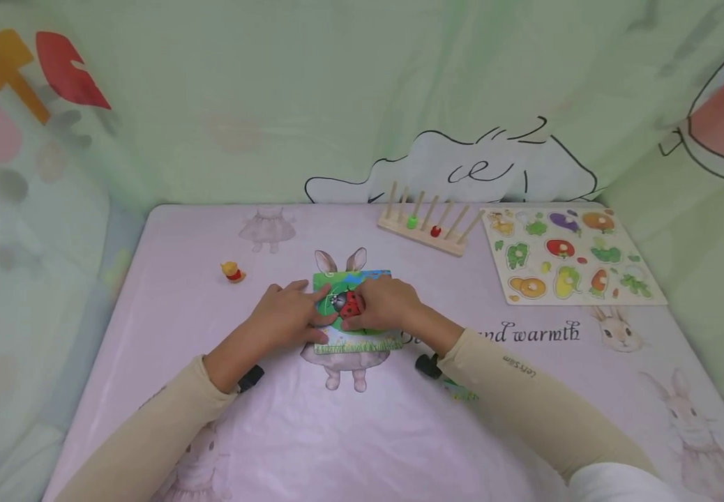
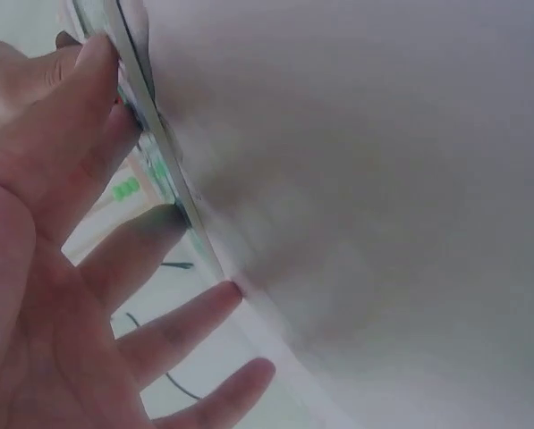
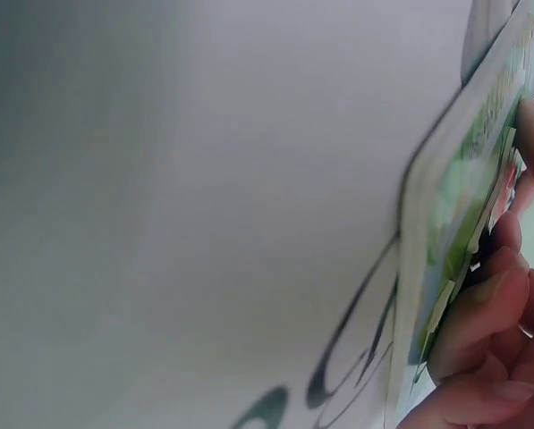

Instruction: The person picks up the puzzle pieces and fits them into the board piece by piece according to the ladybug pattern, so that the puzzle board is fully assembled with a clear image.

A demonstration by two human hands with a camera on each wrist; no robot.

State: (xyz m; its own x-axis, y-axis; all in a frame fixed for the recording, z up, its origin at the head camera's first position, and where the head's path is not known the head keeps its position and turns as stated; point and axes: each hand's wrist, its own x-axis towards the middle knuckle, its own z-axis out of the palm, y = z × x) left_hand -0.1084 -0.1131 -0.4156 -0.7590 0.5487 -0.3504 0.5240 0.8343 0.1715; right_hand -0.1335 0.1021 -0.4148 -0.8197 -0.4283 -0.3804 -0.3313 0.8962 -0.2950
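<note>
A square picture puzzle board (image 1: 330, 346) with a red ladybug on a green leaf lies mid-table. My left hand (image 1: 283, 314) is spread at its left side, fingertips resting on the board and its edge. In the left wrist view, the straight fingers of the left hand (image 2: 97, 232) reach to the thin board edge (image 2: 173, 165). My right hand (image 1: 387, 303) pinches the ladybug puzzle piece (image 1: 348, 304) between thumb and fingers. Seen from the right wrist, the curled fingers of the right hand (image 3: 490, 313) sit close over the board face (image 3: 454, 201), partly hiding the piece.
A wooden peg rack (image 1: 421, 235) with green and red beads stands at the back. Right of it lies a vegetable puzzle board (image 1: 578, 258). A small yellow-and-red bear figure (image 1: 233, 272) stands to the left. Another green printed piece (image 1: 462, 390) shows partly under my right forearm.
</note>
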